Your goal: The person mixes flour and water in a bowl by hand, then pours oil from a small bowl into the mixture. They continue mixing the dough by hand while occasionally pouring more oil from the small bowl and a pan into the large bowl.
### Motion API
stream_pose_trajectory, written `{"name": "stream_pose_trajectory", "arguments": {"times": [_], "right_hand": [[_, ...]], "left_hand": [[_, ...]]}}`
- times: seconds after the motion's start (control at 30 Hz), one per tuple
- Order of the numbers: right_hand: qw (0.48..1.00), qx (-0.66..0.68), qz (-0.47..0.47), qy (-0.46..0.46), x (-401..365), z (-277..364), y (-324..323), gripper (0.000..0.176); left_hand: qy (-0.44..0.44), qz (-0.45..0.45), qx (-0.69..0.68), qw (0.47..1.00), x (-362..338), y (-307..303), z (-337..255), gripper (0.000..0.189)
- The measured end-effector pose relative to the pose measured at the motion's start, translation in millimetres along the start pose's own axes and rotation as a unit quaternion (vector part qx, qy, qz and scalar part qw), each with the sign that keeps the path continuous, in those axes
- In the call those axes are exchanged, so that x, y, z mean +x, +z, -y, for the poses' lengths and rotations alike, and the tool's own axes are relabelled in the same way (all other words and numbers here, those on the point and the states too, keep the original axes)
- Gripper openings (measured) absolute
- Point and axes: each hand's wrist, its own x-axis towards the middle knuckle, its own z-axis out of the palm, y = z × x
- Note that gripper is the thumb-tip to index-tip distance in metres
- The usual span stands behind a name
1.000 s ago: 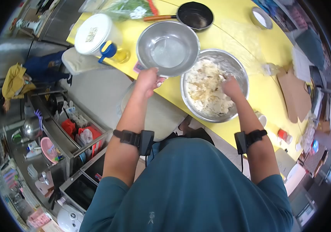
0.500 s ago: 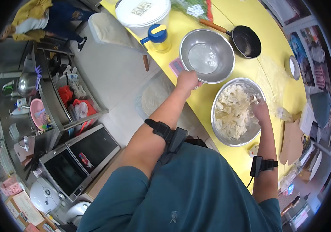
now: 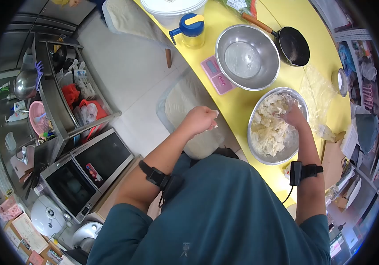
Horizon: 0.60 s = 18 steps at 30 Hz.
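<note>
A metal bowl (image 3: pixel 253 152) near the table's edge holds shaggy, pale dough (image 3: pixel 271 128). My right hand (image 3: pixel 293 115) reaches into it at the far right, its fingers bent into the dough and partly covered by it. Off the table edge, my left hand (image 3: pixel 202 120) hangs in the air with fingers curled in and white, doughy bits on the fingertips. Behind the dough bowl stands a second metal bowl (image 3: pixel 242 59) with a wet-looking bottom, touched by neither hand. Beside that bowl, a pink kitchen scale (image 3: pixel 218 79) lies on the table.
The yellow table (image 3: pixel 236 104) also bears a blue-lidded jug (image 3: pixel 192 33), a white tub (image 3: pixel 172 13), a black pan (image 3: pixel 293 46), a roll of tape (image 3: pixel 340 82) and crumpled plastic film (image 3: pixel 317 95). Padded chairs (image 3: pixel 185 104) stand along its left side.
My left hand has let go of the second bowl's rim and drawn back off the table toward me. The scale is now uncovered. My right hand stays in the dough. The view has shifted slightly.
</note>
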Motion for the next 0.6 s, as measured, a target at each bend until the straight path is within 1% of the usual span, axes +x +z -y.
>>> {"name": "stream_pose_trajectory", "arguments": {"times": [0.1, 0.2, 0.3, 0.4, 0.5, 0.6], "right_hand": [[0.999, 0.016, 0.036, -0.031, 0.0, 17.7, 3.8, 0.116], [0.999, -0.024, -0.045, -0.019, 4.1, 23.5, 27.9, 0.111], [0.995, -0.018, -0.097, -0.014, 9.1, 19.2, 38.0, 0.105], [0.987, -0.033, -0.153, -0.026, 8.8, 15.5, 43.9, 0.095], [0.983, 0.006, -0.178, -0.033, 9.2, 16.7, 45.2, 0.077], [0.973, 0.027, -0.224, -0.05, 10.2, 15.2, 49.2, 0.063]], "left_hand": [[-0.008, -0.015, 0.017, 1.0, -5.4, -2.6, 8.7, 0.041], [0.003, -0.013, 0.031, 0.999, -7.6, -0.2, 6.9, 0.042], [0.012, -0.011, 0.051, 0.999, -8.9, 7.9, 0.5, 0.042], [0.017, -0.013, 0.055, 0.998, -9.1, 15.4, -1.5, 0.04], [0.018, -0.025, 0.063, 0.998, -7.5, 20.0, 3.7, 0.038], [0.012, -0.024, 0.061, 0.998, -7.8, 22.2, 4.8, 0.038]]}}
